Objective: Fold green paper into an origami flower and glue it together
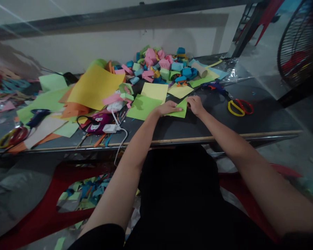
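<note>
Currently holding a green piece (183, 104) in both hands, with the counter (266, 121) beneath it; unclear whether touching the surface or raised off it. Landmark for places below: the green piece. Clamped along its left part with the left hand (168, 108), thumb laid across the top. Apparently pinched at its upper right corner with the right hand (195, 105), fingers curled in; exact contact too small to read.

Just left of the green piece: a large green sheet (143, 107), lying flat. Just beyond: a pale yellow sheet (181, 91). Farther beyond: a heap of small coloured blocks (164, 64). Well to the right: scissors (242, 111) with red and yellow handles, lying loose. Well to the left: a purple box (100, 121).

Step in hand, as judged: two-handed handling of the edge, possibly bending or lining up. Next move probably calls for a steady left hold, a light pinch at the corner, and care against stray creases.
</note>
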The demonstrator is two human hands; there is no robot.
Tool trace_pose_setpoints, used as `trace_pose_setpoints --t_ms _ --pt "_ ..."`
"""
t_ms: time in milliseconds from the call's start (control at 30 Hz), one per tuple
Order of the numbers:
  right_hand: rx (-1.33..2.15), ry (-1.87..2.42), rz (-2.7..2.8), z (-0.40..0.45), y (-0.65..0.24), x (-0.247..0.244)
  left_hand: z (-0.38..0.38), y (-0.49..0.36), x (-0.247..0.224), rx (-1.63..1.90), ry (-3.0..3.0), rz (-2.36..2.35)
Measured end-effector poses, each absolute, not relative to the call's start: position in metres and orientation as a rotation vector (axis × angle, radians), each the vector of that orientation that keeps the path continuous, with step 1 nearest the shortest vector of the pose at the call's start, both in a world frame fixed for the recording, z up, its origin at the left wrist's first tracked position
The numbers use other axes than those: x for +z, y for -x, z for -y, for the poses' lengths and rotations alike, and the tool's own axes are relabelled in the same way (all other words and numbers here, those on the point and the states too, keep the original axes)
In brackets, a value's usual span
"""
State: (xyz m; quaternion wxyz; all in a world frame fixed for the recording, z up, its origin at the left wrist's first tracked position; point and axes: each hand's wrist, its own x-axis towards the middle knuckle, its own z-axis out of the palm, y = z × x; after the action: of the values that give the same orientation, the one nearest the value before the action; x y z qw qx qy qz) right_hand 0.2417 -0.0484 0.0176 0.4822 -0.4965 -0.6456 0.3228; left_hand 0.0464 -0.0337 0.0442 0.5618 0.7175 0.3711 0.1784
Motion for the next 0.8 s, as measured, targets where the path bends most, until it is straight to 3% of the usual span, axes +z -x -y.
trace_pose_setpoints --t_ms 167,633,800 --pt "0.648 1.176 1.569 0.046 -0.243 0.014 0.037 -0.048 0.047 0.403 -1.608 -0.883" --pt "0.726 1.179 1.335 0.033 -0.249 0.006 0.031 -0.042 0.04 0.359 -1.612 -0.711" --pt "0.593 1.232 1.223 0.022 -0.255 -0.001 0.029 -0.041 0.034 0.522 -1.528 -0.709"
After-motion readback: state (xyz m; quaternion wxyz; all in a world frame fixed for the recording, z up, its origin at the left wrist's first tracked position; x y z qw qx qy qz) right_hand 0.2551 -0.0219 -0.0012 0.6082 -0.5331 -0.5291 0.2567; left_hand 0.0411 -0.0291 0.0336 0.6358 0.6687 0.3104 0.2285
